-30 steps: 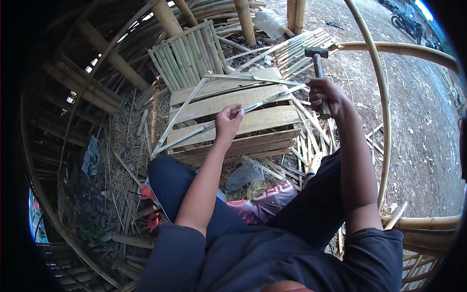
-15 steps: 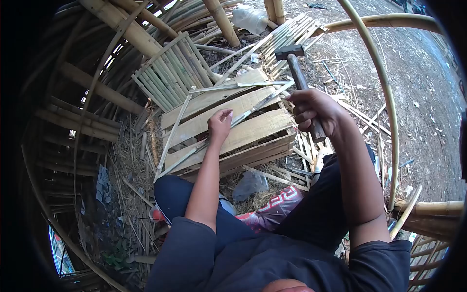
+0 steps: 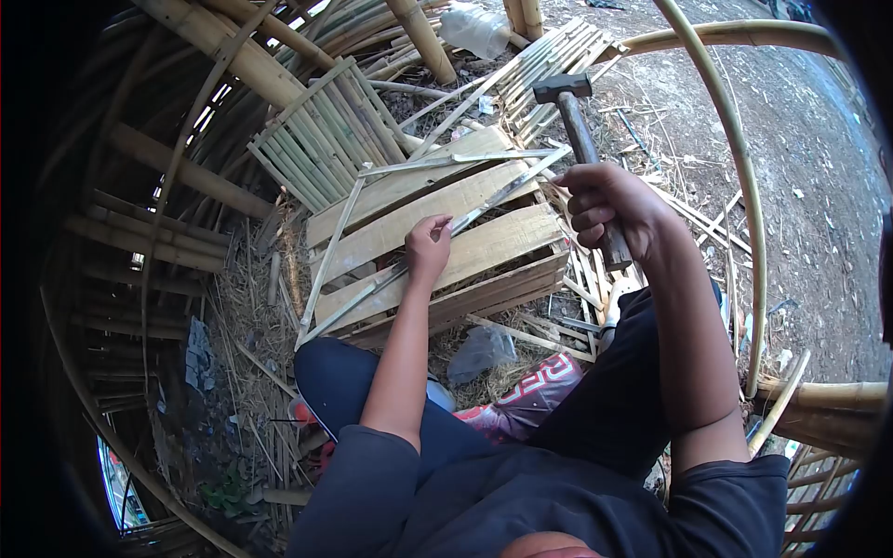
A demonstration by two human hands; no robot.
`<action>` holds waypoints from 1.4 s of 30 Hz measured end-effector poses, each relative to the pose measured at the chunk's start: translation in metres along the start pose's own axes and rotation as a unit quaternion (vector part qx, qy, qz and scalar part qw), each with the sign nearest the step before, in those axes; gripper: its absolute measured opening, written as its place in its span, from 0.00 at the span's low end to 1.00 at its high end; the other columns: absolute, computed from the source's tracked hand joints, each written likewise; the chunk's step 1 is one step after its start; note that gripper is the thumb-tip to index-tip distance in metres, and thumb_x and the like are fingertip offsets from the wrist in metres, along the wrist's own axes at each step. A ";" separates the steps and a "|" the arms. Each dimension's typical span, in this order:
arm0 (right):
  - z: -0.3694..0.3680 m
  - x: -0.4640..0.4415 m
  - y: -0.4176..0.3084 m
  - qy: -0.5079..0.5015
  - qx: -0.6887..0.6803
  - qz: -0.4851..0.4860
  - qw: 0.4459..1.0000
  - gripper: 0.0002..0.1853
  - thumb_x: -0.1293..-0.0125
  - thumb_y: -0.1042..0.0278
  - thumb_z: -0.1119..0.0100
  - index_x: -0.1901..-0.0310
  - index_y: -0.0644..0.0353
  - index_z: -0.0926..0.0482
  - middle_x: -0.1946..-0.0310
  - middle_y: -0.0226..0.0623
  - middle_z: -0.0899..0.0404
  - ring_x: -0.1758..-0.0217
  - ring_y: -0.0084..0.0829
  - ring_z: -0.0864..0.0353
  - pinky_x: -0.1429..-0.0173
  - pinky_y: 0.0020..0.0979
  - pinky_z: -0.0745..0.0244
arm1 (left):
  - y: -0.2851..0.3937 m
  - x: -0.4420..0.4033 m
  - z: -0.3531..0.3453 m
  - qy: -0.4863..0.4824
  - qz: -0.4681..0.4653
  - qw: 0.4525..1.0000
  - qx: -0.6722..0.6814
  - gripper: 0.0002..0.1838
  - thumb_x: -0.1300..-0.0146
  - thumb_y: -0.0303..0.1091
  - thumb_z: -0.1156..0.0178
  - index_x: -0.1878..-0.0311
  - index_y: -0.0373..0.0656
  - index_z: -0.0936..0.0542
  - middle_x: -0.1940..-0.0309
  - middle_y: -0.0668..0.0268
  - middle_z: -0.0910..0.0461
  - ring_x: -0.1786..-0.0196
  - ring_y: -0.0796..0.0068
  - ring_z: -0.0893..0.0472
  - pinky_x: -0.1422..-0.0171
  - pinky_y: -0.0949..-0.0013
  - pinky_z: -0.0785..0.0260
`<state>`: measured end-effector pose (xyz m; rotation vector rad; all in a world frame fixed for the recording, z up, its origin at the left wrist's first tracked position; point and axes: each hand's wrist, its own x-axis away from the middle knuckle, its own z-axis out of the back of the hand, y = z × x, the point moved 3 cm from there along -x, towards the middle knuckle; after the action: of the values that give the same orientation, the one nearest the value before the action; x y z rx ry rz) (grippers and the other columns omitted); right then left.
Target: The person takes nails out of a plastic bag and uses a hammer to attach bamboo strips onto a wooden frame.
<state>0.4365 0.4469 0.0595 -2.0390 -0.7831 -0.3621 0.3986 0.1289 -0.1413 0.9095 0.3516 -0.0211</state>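
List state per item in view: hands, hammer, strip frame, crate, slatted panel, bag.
Crate: gaps between top boards
Strip frame: lying across crate
Hammer: held, head raised
Left hand: fingers curled, by strip frame; grip unclear
Right hand: closed around hammer handle
Slatted panel: tilted, beyond crate
Bag: crumpled, on ground

Stick frame (image 3: 479, 213) on crate (image 3: 493, 244); slatted panel (image 3: 326, 139) behind, to left; hammer (image 3: 579, 130) in right hand (image 3: 612, 209)

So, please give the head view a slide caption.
Right hand holding a hammer, left hand at a frame of thin strips atop a slatted wooden crate.
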 end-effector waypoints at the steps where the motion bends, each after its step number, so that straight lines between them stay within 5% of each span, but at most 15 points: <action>1: 0.000 0.000 0.000 0.003 -0.002 -0.001 1.000 0.09 0.29 0.74 0.42 0.55 0.57 0.34 0.76 0.20 0.36 0.84 0.10 0.40 0.84 0.16 0.39 | 0.002 0.000 0.001 -0.004 0.005 1.000 -0.004 0.09 0.33 0.28 0.31 0.52 0.38 0.11 0.56 0.57 0.09 0.54 0.69 0.10 0.46 0.68 0.20; 13: 0.002 0.000 -0.001 0.002 -0.007 -0.005 1.000 0.08 0.29 0.74 0.44 0.55 0.58 0.34 0.75 0.22 0.36 0.84 0.10 0.40 0.85 0.16 0.38 | 0.017 0.006 0.004 0.003 -0.026 0.999 -0.030 0.08 0.35 0.27 0.32 0.54 0.40 0.11 0.61 0.57 0.11 0.61 0.65 0.11 0.54 0.66 0.21; 25: 0.008 0.003 0.001 0.003 -0.012 -0.007 1.000 0.09 0.29 0.74 0.42 0.56 0.57 0.35 0.76 0.21 0.36 0.84 0.10 0.41 0.85 0.15 0.40 | 0.006 -0.003 -0.001 -0.018 0.012 1.000 0.007 0.11 0.34 0.31 0.31 0.51 0.40 0.11 0.56 0.56 0.09 0.53 0.67 0.09 0.45 0.66 0.17; 28: 0.004 0.007 0.001 0.053 -0.017 -0.006 0.998 0.13 0.30 0.73 0.39 0.68 0.50 0.34 0.84 0.13 0.43 0.87 0.07 0.45 0.86 0.16 0.47 | 0.007 -0.006 0.000 -0.019 0.034 0.999 0.012 0.12 0.34 0.32 0.30 0.50 0.39 0.10 0.56 0.56 0.09 0.53 0.68 0.09 0.46 0.67 0.17; 34: 0.009 0.008 -0.002 0.041 -0.005 0.010 0.999 0.07 0.29 0.72 0.40 0.64 0.54 0.28 0.83 0.12 0.42 0.87 0.06 0.44 0.86 0.15 0.46 | 0.005 -0.010 -0.001 -0.019 0.010 0.999 -0.025 0.12 0.35 0.33 0.30 0.51 0.40 0.10 0.57 0.59 0.08 0.54 0.69 0.09 0.44 0.65 0.19; 37: 0.016 0.006 -0.004 0.005 -0.002 0.007 1.000 0.10 0.30 0.73 0.42 0.55 0.57 0.35 0.76 0.22 0.36 0.84 0.10 0.40 0.85 0.15 0.38 | 0.003 -0.012 -0.003 -0.008 -0.016 1.000 -0.022 0.11 0.35 0.33 0.29 0.53 0.41 0.09 0.57 0.59 0.08 0.52 0.70 0.10 0.43 0.66 0.20; 42: 0.010 0.011 -0.003 0.066 -0.013 0.006 0.998 0.03 0.28 0.71 0.41 0.59 0.57 0.25 0.83 0.12 0.42 0.87 0.06 0.44 0.86 0.15 0.45 | -0.005 -0.018 -0.006 0.015 -0.024 0.999 0.016 0.08 0.37 0.32 0.27 0.55 0.43 0.09 0.59 0.61 0.09 0.55 0.71 0.11 0.48 0.69 0.22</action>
<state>0.4427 0.4609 0.0611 -2.0206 -0.6880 -0.4984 0.3790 0.1285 -0.1431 0.9337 0.4021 -0.0576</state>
